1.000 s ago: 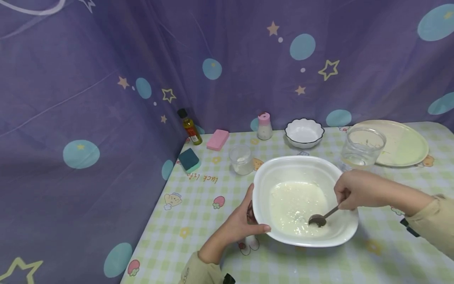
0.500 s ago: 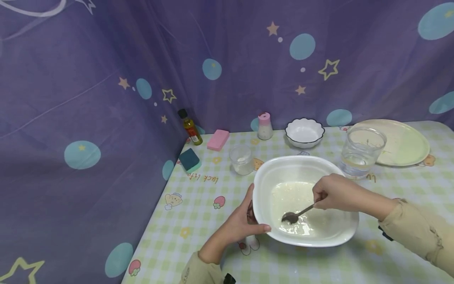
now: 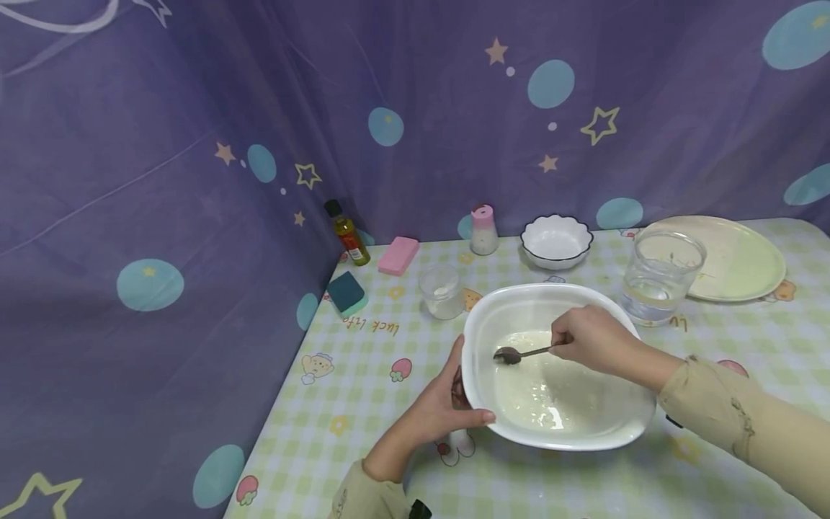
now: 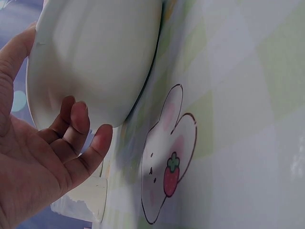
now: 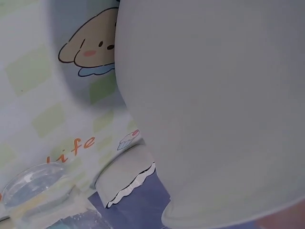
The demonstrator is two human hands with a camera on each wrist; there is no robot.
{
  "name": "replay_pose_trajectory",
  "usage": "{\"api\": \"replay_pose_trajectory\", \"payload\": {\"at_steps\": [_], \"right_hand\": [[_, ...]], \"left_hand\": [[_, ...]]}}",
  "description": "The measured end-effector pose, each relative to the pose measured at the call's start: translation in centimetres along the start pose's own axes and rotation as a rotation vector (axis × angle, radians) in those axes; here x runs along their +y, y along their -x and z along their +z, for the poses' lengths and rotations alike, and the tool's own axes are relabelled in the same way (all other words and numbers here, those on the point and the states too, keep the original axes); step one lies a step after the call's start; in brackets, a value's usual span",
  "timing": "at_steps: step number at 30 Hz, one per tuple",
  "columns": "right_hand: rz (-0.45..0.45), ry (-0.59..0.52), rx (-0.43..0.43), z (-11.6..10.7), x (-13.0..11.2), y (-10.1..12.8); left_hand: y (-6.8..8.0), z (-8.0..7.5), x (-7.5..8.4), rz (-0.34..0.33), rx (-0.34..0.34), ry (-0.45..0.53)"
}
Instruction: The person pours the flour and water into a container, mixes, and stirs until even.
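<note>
In the head view a white oval basin [image 3: 583, 441] holds a pale, milky liquid [image 3: 528, 389]. My left hand [image 3: 436, 409] grips its left side, thumb along the rim and fingers on the outer wall; the left wrist view shows those fingers bent at the basin's side [image 4: 95, 57]. My right hand [image 3: 593, 339] pinches the handle of a dark metal spoon [image 3: 508, 355] over the basin. The spoon's tip points left, at the liquid's upper left edge. The right wrist view is mostly the basin's outer wall [image 5: 214, 105], which hides the spoon.
Behind the basin stand a small clear cup [image 3: 442, 295] with white contents, a pink-topped shaker [image 3: 483, 234], a scalloped white bowl [image 3: 556, 245], a clear container of liquid [image 3: 658, 285] and a plate [image 3: 746, 263]. Far left are an oil bottle [image 3: 350, 236], a pink block [image 3: 398, 256] and a sponge [image 3: 346, 292].
My right hand has carried the spoon leftward through the basin, then up toward its far left part. The left hand and the basin have stayed in place.
</note>
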State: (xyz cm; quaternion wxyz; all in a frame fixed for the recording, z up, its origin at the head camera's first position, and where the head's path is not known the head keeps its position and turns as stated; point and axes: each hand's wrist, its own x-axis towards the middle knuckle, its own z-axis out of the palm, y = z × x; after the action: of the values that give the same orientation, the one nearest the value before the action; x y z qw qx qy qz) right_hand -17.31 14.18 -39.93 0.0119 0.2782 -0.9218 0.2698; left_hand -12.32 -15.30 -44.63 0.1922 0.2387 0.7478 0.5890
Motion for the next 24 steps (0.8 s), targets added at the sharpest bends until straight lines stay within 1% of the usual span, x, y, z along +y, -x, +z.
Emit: {"api": "replay_pose_trajectory", "payload": {"at_steps": [2,5,9,12,16,18,21,24], "right_hand": [[0.01,0.034,0.023,-0.1,0.0,-0.1],[0.021,0.072,0.04,-0.5,0.3,-0.1],[0.04,0.082,0.019,-1.2,0.7,0.2],[0.056,0.086,-0.007,-1.8,1.1,0.6],[0.057,0.094,-0.038,-2.6,1.5,1.1],[0.057,0.097,-0.052,-3.0,1.7,1.5],[0.051,0.108,-0.072,-3.7,1.9,1.9],[0.055,0.115,-0.097,-4.3,2.1,2.4]], "left_hand": [[0.1,0.0,0.4,-0.016,-0.003,-0.004],[0.2,0.1,1.4,-0.033,-0.009,-0.002],[0.3,0.2,2.3,-0.034,-0.015,0.008],[0.2,0.1,1.8,-0.031,-0.012,-0.001],[0.0,0.0,0.5,-0.021,-0.002,-0.016],[0.0,0.0,0.0,-0.009,0.0,-0.01],[-0.1,0.0,-0.2,0.013,0.001,0.007],[-0.1,0.1,-0.3,0.017,0.004,0.012]]}}
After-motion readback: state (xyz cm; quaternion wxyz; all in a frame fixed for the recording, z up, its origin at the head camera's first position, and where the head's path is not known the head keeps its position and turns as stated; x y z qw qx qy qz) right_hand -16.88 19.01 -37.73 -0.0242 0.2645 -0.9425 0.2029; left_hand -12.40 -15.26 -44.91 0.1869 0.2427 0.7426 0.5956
